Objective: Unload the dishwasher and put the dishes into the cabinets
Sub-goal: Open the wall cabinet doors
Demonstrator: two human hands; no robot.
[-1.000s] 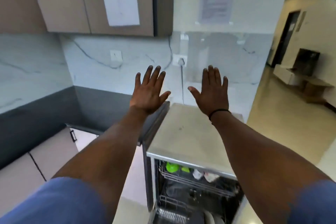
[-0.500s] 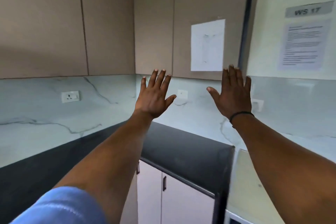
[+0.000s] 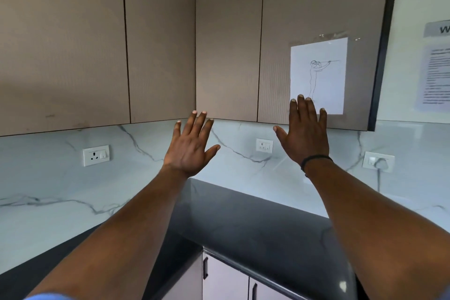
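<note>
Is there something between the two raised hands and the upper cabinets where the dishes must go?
No object stands between them. The left hand and right hand are open, empty and raised in free air before the taupe upper wall cabinets. However, the cabinet doors are all closed, so they block the way inside. The black countertop below shows nothing on it.

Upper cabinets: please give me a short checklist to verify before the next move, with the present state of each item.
1. Left hand free, fingers straight: ok.
2. Right hand free, fingers straight: ok.
3. Upper cabinets open to receive dishes: not ok, all doors shut.
4. Dark countertop under the cabinets free where visible: ok.
5. Dishwasher in view: not ok, out of frame.
6. Handles on the upper doors: cannot tell, none visible.
</note>
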